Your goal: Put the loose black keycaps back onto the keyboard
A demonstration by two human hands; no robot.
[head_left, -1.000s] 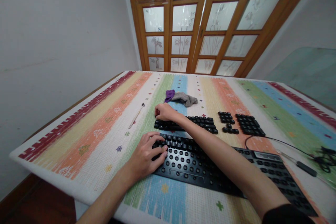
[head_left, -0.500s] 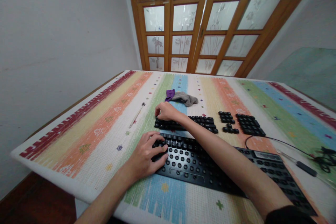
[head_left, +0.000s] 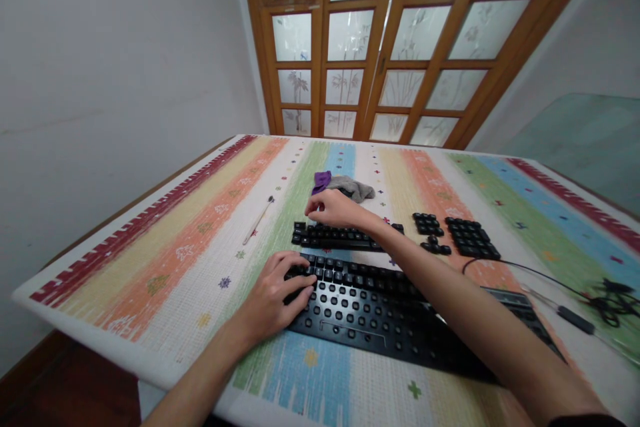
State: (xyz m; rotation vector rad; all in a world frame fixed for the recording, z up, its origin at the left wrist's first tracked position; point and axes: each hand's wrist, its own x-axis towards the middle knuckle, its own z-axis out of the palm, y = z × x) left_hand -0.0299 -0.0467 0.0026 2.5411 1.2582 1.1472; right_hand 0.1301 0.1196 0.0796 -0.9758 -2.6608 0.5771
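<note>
A black keyboard (head_left: pixel 350 313) lies across the near part of the table, with keycaps on its upper rows and bare key stems below. My left hand (head_left: pixel 275 297) rests on its left end, fingers stretched out and apart over the keys. Behind the keyboard lie loose black keycaps (head_left: pixel 335 241) laid out in rows. Over their far left part is my right hand (head_left: pixel 333 207), its thumb and fingertips pinched together; whatever is between them is too small to make out. My right forearm crosses above the keyboard and hides part of it.
A grey and purple cloth (head_left: pixel 350 187) lies just beyond my right hand. At left is a thin brush (head_left: pixel 258 221). Further keycap groups (head_left: pixel 471 237) sit at right, near a black cable (head_left: pixel 530 270) and a dark-handled tool (head_left: pixel 575 319). Striped cloth covers the table.
My right hand has moved a little to the right from the left end of the loose keycaps, uncovering the keycaps there. My left hand stays on the keyboard. The view has shifted slightly.
</note>
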